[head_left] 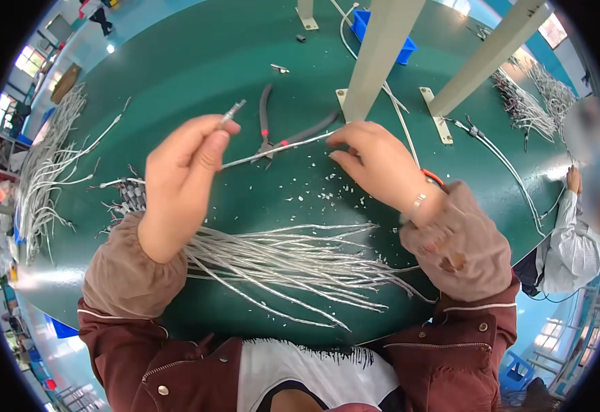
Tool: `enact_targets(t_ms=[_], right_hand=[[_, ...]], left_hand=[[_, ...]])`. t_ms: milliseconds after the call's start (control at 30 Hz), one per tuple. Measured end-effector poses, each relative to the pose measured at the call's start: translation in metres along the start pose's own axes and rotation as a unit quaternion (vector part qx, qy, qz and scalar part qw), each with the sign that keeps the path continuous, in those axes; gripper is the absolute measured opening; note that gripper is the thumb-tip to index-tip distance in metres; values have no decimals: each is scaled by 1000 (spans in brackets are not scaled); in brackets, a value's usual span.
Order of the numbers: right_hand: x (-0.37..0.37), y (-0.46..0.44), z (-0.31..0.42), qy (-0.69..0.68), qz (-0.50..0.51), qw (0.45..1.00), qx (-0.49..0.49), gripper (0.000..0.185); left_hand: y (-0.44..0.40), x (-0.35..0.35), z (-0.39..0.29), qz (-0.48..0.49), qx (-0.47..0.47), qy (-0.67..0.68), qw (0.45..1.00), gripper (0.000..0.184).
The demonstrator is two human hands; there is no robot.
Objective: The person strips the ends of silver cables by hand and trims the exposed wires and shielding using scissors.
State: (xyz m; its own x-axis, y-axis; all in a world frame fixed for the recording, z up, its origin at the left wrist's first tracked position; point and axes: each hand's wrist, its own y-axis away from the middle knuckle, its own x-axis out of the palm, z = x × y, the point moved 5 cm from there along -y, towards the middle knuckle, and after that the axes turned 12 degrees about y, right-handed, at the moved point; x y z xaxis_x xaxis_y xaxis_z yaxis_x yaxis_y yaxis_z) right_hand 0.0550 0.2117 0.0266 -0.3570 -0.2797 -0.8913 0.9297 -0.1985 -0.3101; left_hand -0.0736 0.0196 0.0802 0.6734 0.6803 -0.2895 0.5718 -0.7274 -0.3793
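Note:
My left hand [186, 161] is closed around a silvery braided cable, whose stub end [234, 110] sticks up past the thumb and forefinger. From below that hand the cable [279, 149] slants up to the right. Its far part meets the fingertips of my right hand [375, 161], which are pinched there. Just behind the cable lies a pair of cutting pliers [265, 117], grey-handled with red marks, its handles spread. Under my forearms rests a bundle of similar silvery cables [279, 264].
White scraps [327, 196] litter the green table [176, 75]. Cable piles lie at the left [46, 165] and far right [530, 103]. Metal posts [381, 62] rise behind my right hand, near a blue bin [406, 51]. Another person's hand [574, 180] is at the right edge.

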Motion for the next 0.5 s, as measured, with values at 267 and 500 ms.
enact_targets(t_ms=[267,500], right_hand=[[23,-17,10,231,-15,962,-146,16],[-17,76,71,108,28,972,-205,10]], left_hand=[[-4,2,4,38,43,-69,996,19],[-2,68,4,171,34,-40,984,18]])
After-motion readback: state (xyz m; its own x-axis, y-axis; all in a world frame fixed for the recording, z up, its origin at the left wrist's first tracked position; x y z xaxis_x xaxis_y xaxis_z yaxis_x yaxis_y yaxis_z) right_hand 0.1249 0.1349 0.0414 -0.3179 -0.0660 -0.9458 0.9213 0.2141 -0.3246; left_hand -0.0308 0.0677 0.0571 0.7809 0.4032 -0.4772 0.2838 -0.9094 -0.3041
